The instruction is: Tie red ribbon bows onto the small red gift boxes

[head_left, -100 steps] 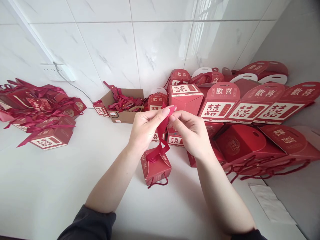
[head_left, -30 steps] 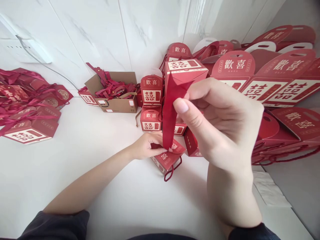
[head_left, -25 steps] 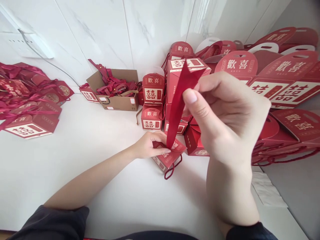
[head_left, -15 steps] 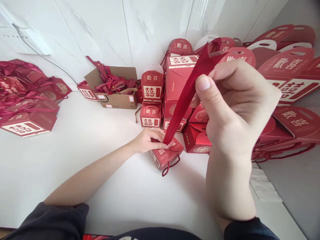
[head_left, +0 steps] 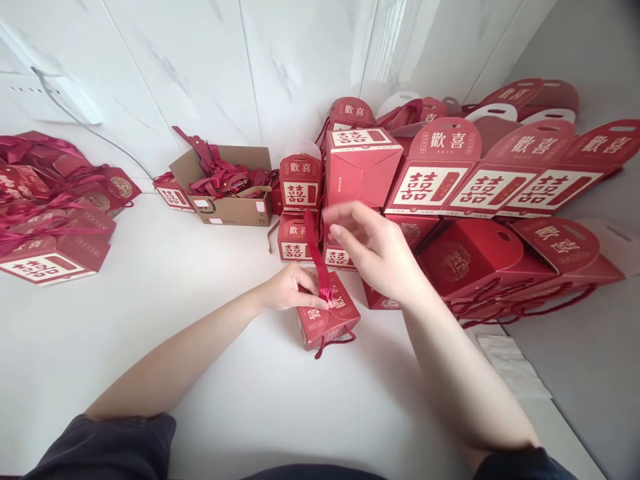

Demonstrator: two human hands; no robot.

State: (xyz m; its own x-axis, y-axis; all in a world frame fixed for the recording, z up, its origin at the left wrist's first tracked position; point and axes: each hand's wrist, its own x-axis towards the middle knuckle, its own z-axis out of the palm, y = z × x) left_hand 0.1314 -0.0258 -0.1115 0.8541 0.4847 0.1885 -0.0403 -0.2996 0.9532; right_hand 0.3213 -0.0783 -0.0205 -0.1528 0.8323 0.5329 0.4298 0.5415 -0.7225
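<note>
Head view. Small red gift box (head_left: 325, 325) on white tabletop (head_left: 240, 407), ctr of view, turned at an angle, twisted rope handle (head_left: 338, 341) drooping on near side. L hand (head_left: 287, 290) on lid from L; thumb + fingertips clamped on base of red satin ribbon (head_left: 315, 250), which rises from lid toward stack behind. R hand (head_left: 377, 253) above, just beyond box, thumb + index apart, nothing seen btwn them; tips motion-blurred, near ribbon, can't tell if touching.

Hidden/cut off: L hand covers part of lid, so ribbon's fixing pt not visible. R hand + forearm block part of stacked red boxes (head_left: 363, 170). Rear boxes mostly behind front row (head_left: 480, 190). Ribbon-tied boxes (head_left: 55, 233) at L and wall socket (head_left: 45, 97) cut by L edge; dark sleeves (head_left: 115, 447) cut by bottom edge. Ribbon heap (head_left: 225, 175) in cardboard carton (head_left: 237, 210) too tangled to count.

Text: 歡喜 on rounded flaps of front row; 囍 large on white panels below. Same 歡喜 on held box's lid, skewed, partly covered. Small print on boxes illeg. Carton: dark curved mark + pale stickers, no legible wording.
</note>
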